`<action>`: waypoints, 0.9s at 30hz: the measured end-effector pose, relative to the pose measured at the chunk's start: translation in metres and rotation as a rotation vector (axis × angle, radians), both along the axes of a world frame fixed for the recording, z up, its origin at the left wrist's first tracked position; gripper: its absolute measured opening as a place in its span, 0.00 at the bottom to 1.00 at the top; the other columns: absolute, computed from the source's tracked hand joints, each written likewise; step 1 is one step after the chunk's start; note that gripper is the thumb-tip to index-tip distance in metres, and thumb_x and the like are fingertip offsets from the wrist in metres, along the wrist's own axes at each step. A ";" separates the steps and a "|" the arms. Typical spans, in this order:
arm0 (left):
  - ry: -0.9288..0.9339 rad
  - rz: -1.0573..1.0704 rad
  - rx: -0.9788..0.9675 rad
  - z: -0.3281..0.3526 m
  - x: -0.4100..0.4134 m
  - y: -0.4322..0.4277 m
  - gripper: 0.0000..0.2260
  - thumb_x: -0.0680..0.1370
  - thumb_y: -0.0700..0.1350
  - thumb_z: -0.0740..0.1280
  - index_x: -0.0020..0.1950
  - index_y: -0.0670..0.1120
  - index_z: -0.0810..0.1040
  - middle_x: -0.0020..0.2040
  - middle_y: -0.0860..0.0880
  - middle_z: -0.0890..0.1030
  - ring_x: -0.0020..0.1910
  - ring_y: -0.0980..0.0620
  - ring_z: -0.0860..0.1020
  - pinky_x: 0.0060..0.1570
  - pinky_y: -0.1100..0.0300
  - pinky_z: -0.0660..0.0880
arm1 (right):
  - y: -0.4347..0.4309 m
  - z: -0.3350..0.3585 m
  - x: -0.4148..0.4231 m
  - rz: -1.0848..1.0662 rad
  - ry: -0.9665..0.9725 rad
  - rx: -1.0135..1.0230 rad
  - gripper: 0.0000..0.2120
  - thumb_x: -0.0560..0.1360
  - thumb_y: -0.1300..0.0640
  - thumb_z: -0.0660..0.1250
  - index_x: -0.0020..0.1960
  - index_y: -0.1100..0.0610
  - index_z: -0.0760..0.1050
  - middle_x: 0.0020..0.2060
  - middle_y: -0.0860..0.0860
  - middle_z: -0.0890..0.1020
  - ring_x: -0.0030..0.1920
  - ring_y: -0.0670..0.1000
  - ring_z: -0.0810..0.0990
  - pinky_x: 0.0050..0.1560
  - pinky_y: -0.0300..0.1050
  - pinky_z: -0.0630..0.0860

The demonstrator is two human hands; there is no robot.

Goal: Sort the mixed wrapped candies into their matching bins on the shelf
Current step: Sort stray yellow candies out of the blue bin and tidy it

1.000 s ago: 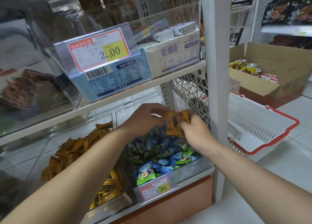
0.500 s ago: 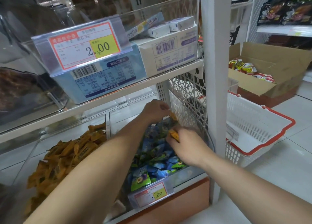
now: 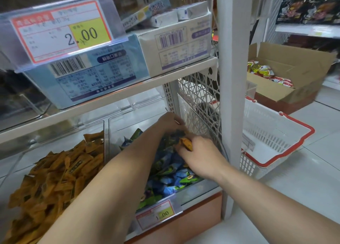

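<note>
Right hand [image 3: 200, 157] pinches crinkly orange candy [image 3: 186, 143] above glossy blue wrappers [image 3: 171, 170].

A heap of orange-wrapped candies [image 3: 60, 172] is filling the clear left bin [image 3: 104, 139] on the low shelf, the wrappers lying jumbled at all angles. In the clear right bin [image 3: 198, 188] just beside it, blue and green wrapped candies [image 3: 171, 177] are lying piled. A stray orange candy [image 3: 186, 143], possibly more than one, is sitting pinched in the right hand [image 3: 200, 157] just above that pile's far end.
</note>
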State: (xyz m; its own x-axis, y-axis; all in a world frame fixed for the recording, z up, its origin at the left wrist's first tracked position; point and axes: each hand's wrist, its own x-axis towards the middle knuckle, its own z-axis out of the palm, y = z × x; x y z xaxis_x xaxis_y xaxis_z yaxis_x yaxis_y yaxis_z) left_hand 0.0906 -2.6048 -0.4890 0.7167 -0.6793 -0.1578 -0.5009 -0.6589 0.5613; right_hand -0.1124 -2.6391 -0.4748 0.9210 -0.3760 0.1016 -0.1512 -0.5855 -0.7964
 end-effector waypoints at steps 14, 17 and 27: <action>0.068 0.107 -0.513 0.098 -0.078 0.116 0.03 0.75 0.43 0.73 0.48 0.48 0.82 0.46 0.48 0.84 0.41 0.51 0.85 0.41 0.55 0.83 | 0.007 0.028 -0.005 -0.031 -0.002 0.135 0.11 0.77 0.48 0.69 0.46 0.56 0.78 0.32 0.46 0.80 0.33 0.45 0.78 0.30 0.38 0.69; 0.120 0.244 -0.622 0.104 -0.100 0.166 0.05 0.75 0.43 0.73 0.49 0.50 0.81 0.48 0.45 0.83 0.43 0.46 0.84 0.41 0.54 0.82 | 0.028 0.046 -0.008 0.020 -0.025 0.325 0.13 0.77 0.51 0.70 0.47 0.63 0.80 0.30 0.51 0.79 0.28 0.45 0.80 0.27 0.41 0.77; -0.096 0.585 -0.402 0.074 -0.103 0.304 0.13 0.79 0.54 0.67 0.61 0.52 0.75 0.55 0.51 0.80 0.54 0.48 0.78 0.46 0.60 0.69 | 0.144 0.074 0.046 0.185 -0.007 0.111 0.13 0.72 0.42 0.71 0.46 0.52 0.79 0.38 0.46 0.83 0.41 0.48 0.81 0.36 0.38 0.74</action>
State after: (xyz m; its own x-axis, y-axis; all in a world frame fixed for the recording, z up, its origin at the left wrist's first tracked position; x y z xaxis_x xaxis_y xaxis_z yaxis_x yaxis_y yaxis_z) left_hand -0.0124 -2.3003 -0.4149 0.9793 -0.1721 0.1061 -0.1884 -0.5859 0.7882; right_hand -0.0662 -2.4955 -0.4013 0.9747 -0.2102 0.0758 -0.0435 -0.5112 -0.8584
